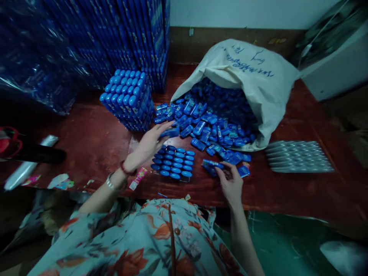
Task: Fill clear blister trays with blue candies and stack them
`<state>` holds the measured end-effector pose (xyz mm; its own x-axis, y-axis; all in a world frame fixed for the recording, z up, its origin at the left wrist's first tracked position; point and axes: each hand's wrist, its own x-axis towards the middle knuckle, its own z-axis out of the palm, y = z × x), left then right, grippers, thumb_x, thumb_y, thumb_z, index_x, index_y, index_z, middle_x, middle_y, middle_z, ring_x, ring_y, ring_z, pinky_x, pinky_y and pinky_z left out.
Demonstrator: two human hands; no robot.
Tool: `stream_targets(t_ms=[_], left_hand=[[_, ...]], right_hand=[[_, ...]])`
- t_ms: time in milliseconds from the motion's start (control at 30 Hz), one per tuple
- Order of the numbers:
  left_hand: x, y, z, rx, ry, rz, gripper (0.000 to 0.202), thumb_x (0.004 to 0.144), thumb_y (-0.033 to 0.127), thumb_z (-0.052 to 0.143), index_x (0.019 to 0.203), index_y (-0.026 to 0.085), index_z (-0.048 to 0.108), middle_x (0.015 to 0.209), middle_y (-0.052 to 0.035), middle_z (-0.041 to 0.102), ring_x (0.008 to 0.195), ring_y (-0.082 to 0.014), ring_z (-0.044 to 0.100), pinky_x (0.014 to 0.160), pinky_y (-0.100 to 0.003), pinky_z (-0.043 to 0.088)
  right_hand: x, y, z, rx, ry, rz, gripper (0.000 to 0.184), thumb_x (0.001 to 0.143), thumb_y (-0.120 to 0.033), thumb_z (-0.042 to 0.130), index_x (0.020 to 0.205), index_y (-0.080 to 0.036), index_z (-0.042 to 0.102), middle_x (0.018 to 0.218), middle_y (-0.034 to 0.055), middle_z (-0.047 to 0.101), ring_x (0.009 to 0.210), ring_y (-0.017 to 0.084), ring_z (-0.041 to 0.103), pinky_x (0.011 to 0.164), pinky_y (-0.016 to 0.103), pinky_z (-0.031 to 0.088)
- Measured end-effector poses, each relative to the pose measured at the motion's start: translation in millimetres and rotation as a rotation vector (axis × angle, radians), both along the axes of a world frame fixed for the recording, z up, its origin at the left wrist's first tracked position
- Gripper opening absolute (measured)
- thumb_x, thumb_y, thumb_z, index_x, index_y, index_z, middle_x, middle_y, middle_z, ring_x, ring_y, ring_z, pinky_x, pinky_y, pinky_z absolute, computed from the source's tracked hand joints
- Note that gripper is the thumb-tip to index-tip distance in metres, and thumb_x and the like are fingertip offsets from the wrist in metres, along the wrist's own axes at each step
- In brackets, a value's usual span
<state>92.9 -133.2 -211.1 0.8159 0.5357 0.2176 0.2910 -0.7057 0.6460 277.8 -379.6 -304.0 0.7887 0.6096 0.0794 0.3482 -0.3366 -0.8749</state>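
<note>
My left hand (146, 147), slightly blurred, is closed on a small blue bottle-like container (170, 132) at the edge of a loose pile. Just below it, a tray of blue containers (173, 162) stands in tight rows with rounded ends up. To the right of these rows, my right hand (230, 183) grips another blue container (212, 164) between thumb and fingers; a second one shows just under it. The loose pile of blue containers (201, 128) spills from a white sack (270, 92) lying on its side with handwriting on it.
A block of stacked blue containers (126, 99) stands left of the pile, before tall blue stacks (115, 38). Nested clear plastic trays (299, 157) lie at right. A red-and-black tape dispenser (31, 149) is at far left. A pink strip (138, 178) lies near the table's front edge.
</note>
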Motion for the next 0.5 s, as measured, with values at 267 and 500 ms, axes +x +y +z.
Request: stream_targets(t_ms=[267,500], left_hand=[[-123,-58,-19.4,-0.690,-0.050,0.517,0.053,0.069,0.040,0.071,0.114,0.014,0.061,0.086,-0.0039,0.068,0.055,-0.0101,0.055,0.052,-0.021,0.045],[-124,-89,-48.9,-0.727,-0.025,0.470,0.035,0.080,0.037,0.058,0.108,0.015,0.058,0.066,0.0024,0.063,0.052,-0.0110,0.056,0.056,-0.023,0.047]], right_hand=[[-64,-19,7.1,-0.004,-0.139,0.357,0.016,0.087,-0.030,0.056,0.097,-0.020,0.062,0.090,0.0055,0.065,0.081,0.017,0.063,0.075,0.030,0.053],[-60,-2,7.8,-0.211,-0.712,0.758,0.032,0.090,-0.009,0.038,0.114,-0.017,0.059,0.093,0.0083,0.062,0.081,0.016,0.059,0.073,0.028,0.049]])
